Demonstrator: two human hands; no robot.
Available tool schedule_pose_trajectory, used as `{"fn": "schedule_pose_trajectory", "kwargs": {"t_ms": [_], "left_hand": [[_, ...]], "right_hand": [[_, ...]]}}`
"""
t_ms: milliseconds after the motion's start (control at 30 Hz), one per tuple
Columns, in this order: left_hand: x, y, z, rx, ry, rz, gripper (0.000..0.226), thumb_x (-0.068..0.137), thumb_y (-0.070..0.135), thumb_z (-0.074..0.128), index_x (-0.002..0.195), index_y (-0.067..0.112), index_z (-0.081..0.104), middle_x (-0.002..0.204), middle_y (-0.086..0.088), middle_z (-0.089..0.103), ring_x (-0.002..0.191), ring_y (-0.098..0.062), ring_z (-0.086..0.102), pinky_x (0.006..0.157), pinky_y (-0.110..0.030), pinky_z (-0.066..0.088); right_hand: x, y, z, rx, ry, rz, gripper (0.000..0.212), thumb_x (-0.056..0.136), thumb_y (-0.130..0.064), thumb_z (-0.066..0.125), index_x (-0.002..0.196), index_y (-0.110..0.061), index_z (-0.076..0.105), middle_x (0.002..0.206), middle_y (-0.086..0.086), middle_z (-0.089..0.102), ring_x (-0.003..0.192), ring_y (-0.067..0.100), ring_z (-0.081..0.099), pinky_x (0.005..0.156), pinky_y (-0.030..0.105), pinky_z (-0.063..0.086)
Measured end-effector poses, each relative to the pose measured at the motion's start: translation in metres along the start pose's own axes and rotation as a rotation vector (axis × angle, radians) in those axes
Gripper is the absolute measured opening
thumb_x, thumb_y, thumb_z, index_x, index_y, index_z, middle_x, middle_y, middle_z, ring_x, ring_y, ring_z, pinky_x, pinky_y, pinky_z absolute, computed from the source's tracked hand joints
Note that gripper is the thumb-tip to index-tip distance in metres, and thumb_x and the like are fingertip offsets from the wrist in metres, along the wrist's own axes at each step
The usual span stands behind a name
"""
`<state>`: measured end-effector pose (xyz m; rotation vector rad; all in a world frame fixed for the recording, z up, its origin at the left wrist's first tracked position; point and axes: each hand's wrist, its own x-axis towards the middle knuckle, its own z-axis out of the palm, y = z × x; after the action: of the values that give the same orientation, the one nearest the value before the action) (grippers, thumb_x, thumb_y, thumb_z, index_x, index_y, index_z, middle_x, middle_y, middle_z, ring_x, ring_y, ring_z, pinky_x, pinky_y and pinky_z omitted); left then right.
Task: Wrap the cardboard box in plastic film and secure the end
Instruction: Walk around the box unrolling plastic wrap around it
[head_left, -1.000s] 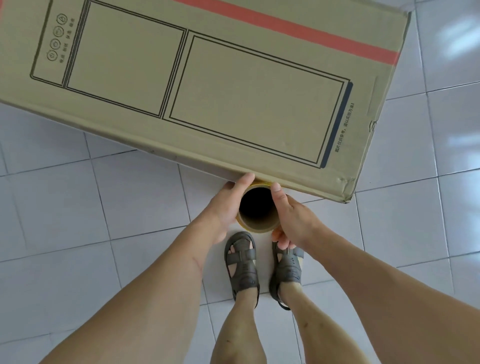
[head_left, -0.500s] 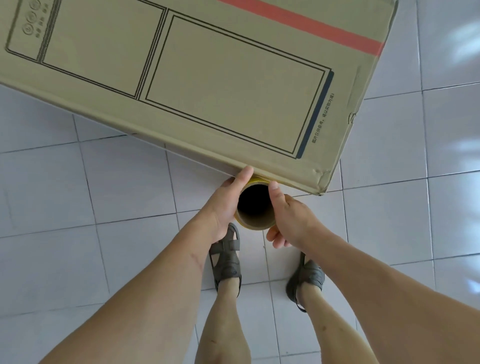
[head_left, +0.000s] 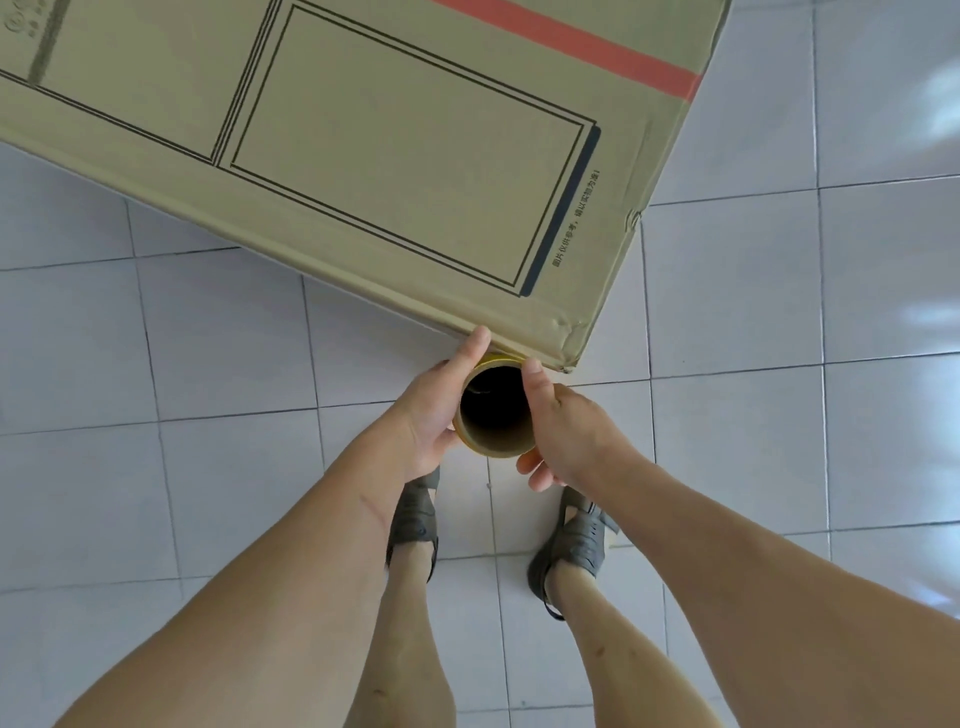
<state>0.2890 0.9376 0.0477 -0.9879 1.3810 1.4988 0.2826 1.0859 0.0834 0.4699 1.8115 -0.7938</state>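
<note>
A large brown cardboard box (head_left: 395, 156) with black outline drawings and a red stripe fills the top of the head view. Right below its near edge, close to the right corner, I hold a film roll (head_left: 496, 410) upright; I look down its dark cardboard core. My left hand (head_left: 439, 410) clasps the roll's left side with the thumb up against the box edge. My right hand (head_left: 563, 431) clasps the right side. The film itself is hidden below the core's rim.
The floor is pale square tile (head_left: 156, 338) with dark grout lines. My two feet in grey sandals (head_left: 415, 519) stand apart directly under the roll. The box's right corner (head_left: 569, 353) is dented.
The roll and both hands have shifted right along the box's near edge toward its right corner. My feet have stepped apart, the right foot moving right.
</note>
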Motion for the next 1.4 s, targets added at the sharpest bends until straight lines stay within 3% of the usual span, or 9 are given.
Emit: {"fn": "schedule_pose_trajectory", "kwargs": {"t_ms": [233, 333, 467, 667, 800, 900, 1067, 1300, 1400], "left_hand": [[-0.006, -0.013, 0.024, -0.048, -0.057, -0.092, 0.111, 0.064, 0.100, 0.041, 0.143, 0.025, 0.068, 0.131, -0.010, 0.079, 0.131, -0.031, 0.068, 0.114, -0.057, 0.053], [-0.005, -0.013, 0.036, 0.002, -0.046, -0.065, 0.131, 0.052, 0.114, 0.047, 0.152, 0.030, 0.059, 0.149, -0.005, 0.069, 0.145, -0.027, 0.056, 0.126, -0.061, 0.038], [0.001, -0.014, 0.045, -0.007, 0.001, -0.005, 0.117, 0.054, 0.107, 0.057, 0.138, 0.026, 0.070, 0.132, -0.005, 0.078, 0.132, -0.026, 0.067, 0.119, -0.053, 0.049], [0.001, -0.017, 0.056, -0.020, -0.075, -0.107, 0.126, 0.048, 0.109, 0.047, 0.141, 0.027, 0.067, 0.132, -0.008, 0.078, 0.131, -0.031, 0.068, 0.118, -0.057, 0.051], [0.010, -0.009, 0.062, 0.079, 0.001, -0.031, 0.145, 0.048, 0.114, 0.047, 0.162, 0.024, 0.047, 0.161, -0.004, 0.057, 0.150, -0.025, 0.050, 0.128, -0.050, 0.034], [0.007, -0.004, 0.069, 0.034, -0.068, -0.057, 0.108, 0.071, 0.102, 0.048, 0.143, 0.024, 0.064, 0.137, -0.004, 0.074, 0.133, -0.025, 0.063, 0.115, -0.044, 0.048], [0.009, -0.020, 0.082, -0.115, -0.100, -0.078, 0.118, 0.052, 0.106, 0.053, 0.140, 0.029, 0.068, 0.132, -0.006, 0.078, 0.132, -0.030, 0.067, 0.118, -0.058, 0.050], [0.014, -0.026, 0.120, -0.313, 0.068, 0.003, 0.125, 0.047, 0.109, 0.056, 0.144, 0.030, 0.065, 0.133, -0.003, 0.077, 0.133, -0.027, 0.066, 0.123, -0.056, 0.045], [0.017, -0.032, 0.133, -0.433, 0.052, -0.003, 0.134, 0.038, 0.111, 0.062, 0.145, 0.031, 0.065, 0.131, -0.006, 0.079, 0.130, -0.030, 0.070, 0.116, -0.055, 0.052]], "right_hand": [[-0.010, 0.017, -0.020, -0.393, 0.092, -0.160, 0.049, 0.105, -0.048, 0.013, 0.142, -0.029, 0.039, 0.104, 0.007, 0.068, 0.099, 0.028, 0.066, 0.092, 0.045, 0.051], [-0.005, 0.027, -0.023, -0.275, 0.070, -0.110, 0.046, 0.106, -0.042, 0.016, 0.146, -0.031, 0.036, 0.103, 0.008, 0.068, 0.090, 0.027, 0.070, 0.091, 0.046, 0.051], [-0.004, 0.035, -0.026, -0.121, 0.043, -0.028, 0.070, 0.096, -0.067, 0.006, 0.125, -0.022, 0.051, 0.074, 0.009, 0.073, 0.061, 0.018, 0.072, 0.089, 0.045, 0.052], [-0.005, 0.039, -0.036, -0.432, 0.084, -0.040, 0.066, 0.093, -0.072, 0.006, 0.126, -0.033, 0.049, 0.092, 0.007, 0.068, 0.091, 0.027, 0.067, 0.090, 0.044, 0.049], [-0.003, 0.039, -0.039, -0.175, 0.010, 0.030, 0.078, 0.085, -0.083, 0.015, 0.140, -0.034, 0.041, 0.115, 0.008, 0.063, 0.062, 0.019, 0.074, 0.084, 0.045, 0.058], [-0.004, 0.040, -0.047, -0.118, 0.002, 0.063, 0.079, 0.083, -0.086, 0.016, 0.122, -0.028, 0.052, 0.102, 0.007, 0.067, 0.059, 0.018, 0.073, 0.081, 0.044, 0.059], [-0.003, 0.042, -0.067, -0.414, 0.024, -0.070, 0.070, 0.096, -0.066, 0.011, 0.132, -0.020, 0.050, 0.095, 0.013, 0.069, 0.083, 0.030, 0.071, 0.085, 0.049, 0.054], [0.006, 0.050, -0.095, -0.379, -0.079, 0.008, 0.078, 0.088, -0.080, 0.010, 0.119, -0.023, 0.053, 0.067, 0.010, 0.074, 0.068, 0.022, 0.073, 0.088, 0.048, 0.055], [0.007, 0.050, -0.108, -0.480, -0.099, -0.076, 0.051, 0.100, -0.061, 0.025, 0.137, -0.032, 0.045, 0.096, 0.013, 0.070, 0.087, 0.032, 0.071, 0.082, 0.051, 0.057]]}}
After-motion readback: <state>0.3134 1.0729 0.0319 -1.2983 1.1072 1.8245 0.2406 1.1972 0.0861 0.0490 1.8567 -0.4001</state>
